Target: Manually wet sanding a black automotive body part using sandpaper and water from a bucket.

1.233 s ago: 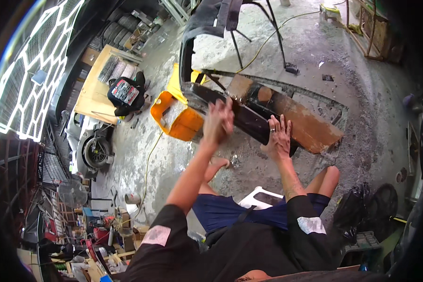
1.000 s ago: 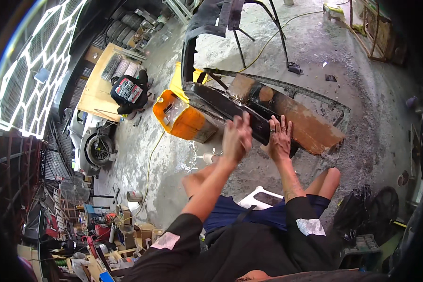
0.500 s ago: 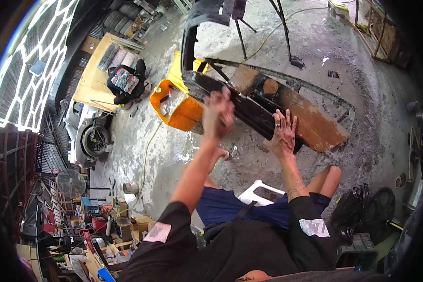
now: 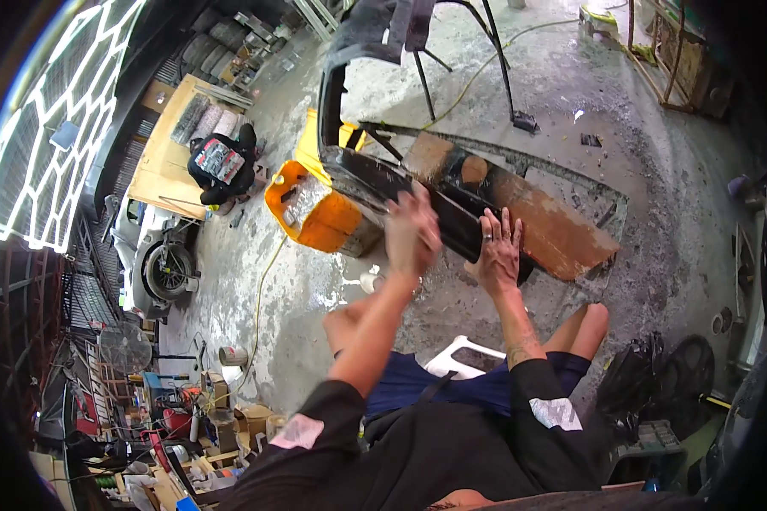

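Observation:
A long black vehicle body panel [image 4: 368, 173], perhaps a bumper, stretches across in front of me, its far left end curving up and away. My left hand [image 4: 413, 232] is on or just over its middle, smeared by motion. Whether its fingers hold anything cannot be made out. Near the panel's right end, my right hand [image 4: 499, 253] lies with fingers stretched out and spread on the black surface, a ring on one finger.
Beside the panel's left part stands a cut-open yellow-orange container [image 4: 325, 216]. Behind the panel lie a worn brown board [image 4: 567, 232] and thin black stand legs [image 4: 496, 51]. A white plastic stool [image 4: 457, 356] is under me. Another person [image 4: 223, 162] crouches by a wooden sheet [image 4: 149, 166].
My left hand has slid rightward along the panel, closer to my right hand. My right hand stays at about the same spot on the panel, and the whole view has shifted slightly.

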Demonstrator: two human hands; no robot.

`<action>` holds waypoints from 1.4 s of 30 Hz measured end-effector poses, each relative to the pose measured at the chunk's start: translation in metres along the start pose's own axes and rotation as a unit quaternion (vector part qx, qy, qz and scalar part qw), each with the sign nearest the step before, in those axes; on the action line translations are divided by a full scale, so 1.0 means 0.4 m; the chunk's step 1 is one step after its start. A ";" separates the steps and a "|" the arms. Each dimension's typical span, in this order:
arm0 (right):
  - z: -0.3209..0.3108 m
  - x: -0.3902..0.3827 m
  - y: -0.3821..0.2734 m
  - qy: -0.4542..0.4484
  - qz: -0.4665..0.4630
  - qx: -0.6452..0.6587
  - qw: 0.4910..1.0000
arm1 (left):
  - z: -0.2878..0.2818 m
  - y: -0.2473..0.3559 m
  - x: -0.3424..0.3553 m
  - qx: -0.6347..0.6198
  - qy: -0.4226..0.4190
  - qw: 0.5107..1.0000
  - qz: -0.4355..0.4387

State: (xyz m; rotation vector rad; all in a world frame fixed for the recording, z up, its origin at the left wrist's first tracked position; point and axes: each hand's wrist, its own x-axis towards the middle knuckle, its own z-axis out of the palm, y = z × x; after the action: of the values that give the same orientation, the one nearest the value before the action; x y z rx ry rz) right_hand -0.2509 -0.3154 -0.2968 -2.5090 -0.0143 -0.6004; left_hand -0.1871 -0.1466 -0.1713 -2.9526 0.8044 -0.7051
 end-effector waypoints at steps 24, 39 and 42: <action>-0.017 -0.008 0.003 0.002 0.009 0.008 1.000 | 0.028 -0.031 -0.102 -0.097 0.006 0.993 0.061; -0.016 0.016 -0.013 0.005 0.001 0.003 1.000 | -0.067 -0.314 0.182 0.006 0.056 0.997 -0.051; -0.011 0.009 -0.010 0.016 -0.003 0.021 1.000 | 0.011 -0.213 0.096 -0.010 0.001 0.997 -0.080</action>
State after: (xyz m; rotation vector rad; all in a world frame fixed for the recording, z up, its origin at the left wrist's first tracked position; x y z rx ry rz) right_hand -0.2501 -0.3146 -0.2901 -2.4588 -0.0212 -0.6360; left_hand -0.1148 -0.0916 -0.1494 -3.0611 0.5830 -0.7102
